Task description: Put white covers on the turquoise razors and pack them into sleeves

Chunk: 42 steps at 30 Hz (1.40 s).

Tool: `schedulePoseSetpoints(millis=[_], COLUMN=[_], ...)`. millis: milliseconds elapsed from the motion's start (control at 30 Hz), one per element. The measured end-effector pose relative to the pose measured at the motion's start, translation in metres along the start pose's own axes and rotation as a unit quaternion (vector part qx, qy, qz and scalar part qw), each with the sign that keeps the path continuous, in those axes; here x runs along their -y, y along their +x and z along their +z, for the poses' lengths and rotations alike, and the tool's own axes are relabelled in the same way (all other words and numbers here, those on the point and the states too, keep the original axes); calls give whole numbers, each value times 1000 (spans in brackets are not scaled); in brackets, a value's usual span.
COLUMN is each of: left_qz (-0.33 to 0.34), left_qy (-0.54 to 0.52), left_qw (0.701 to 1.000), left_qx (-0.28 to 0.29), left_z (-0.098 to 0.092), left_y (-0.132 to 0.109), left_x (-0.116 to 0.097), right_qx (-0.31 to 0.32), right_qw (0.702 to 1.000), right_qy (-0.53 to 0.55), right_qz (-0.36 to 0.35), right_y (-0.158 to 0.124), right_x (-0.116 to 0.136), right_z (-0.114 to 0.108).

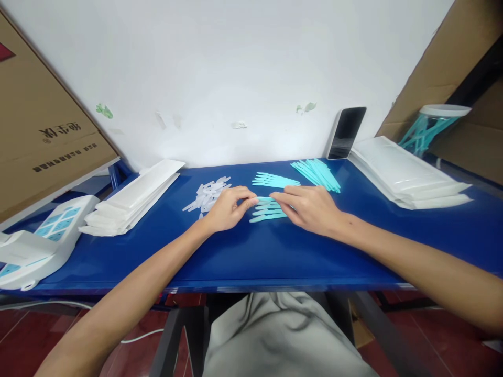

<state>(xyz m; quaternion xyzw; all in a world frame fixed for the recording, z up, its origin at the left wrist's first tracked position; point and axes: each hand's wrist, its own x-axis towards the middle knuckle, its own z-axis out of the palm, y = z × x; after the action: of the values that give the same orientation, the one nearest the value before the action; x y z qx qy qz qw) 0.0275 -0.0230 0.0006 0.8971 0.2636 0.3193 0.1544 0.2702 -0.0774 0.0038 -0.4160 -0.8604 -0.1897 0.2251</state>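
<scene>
Over the blue table, my left hand point(231, 208) is closed in a pinch at the left end of a slim turquoise plastic stick point(265, 199). My right hand point(310, 208) grips the same stick from the right, thumb and fingers together. Whether a small clear piece is between my left fingertips is hidden. Just below lie several turquoise sticks point(268, 213) in a row, partly under my right hand. Behind my hands is another row of turquoise sticks point(275, 180), with a thicker fanned pile point(316, 174) to its right. Small translucent pieces point(208, 195) are heaped beside my left hand.
White packets are stacked at left point(131, 201) and right point(408, 175) on the blue table point(236, 262). A phone point(346, 133) leans against the wall. A white device with blue panels point(51, 241) stands far left. A clear cup of turquoise sticks point(430, 128) and cardboard boxes point(51, 120) flank the table.
</scene>
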Motion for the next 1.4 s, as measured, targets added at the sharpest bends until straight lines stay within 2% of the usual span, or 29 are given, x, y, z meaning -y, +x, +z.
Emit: schedulePoseSetpoints(millis=[200,367,500,767,967,1167,1400], left_qz=[26,-30,-56,-26,-49,-41,-53], left_qy=[165,246,280,303,308,298,300], left_qw=[984,968,957,951,948,952,950], left_qx=[66,39,40,60,66,63,69], left_z=[-12,-28,-34,-30,-32,-31,-30], left_y=[-2,-8,-11,-8,-9,-9,-9], left_x=[15,37,44,37,38,39,39], right_qx=[54,91,112,103,101,98,103], right_qw=[996,991,985,982,982,984,987], right_qy=[73,96,128,158,157,151,126], right_qz=[8,30,39,33,17,20,-4], right_y=[1,-3,-4,-1,0,0,-2], right_x=[-23,-42,-42,-31,-27,-18,-15], right_z=[8,21,24,17,14,8,11])
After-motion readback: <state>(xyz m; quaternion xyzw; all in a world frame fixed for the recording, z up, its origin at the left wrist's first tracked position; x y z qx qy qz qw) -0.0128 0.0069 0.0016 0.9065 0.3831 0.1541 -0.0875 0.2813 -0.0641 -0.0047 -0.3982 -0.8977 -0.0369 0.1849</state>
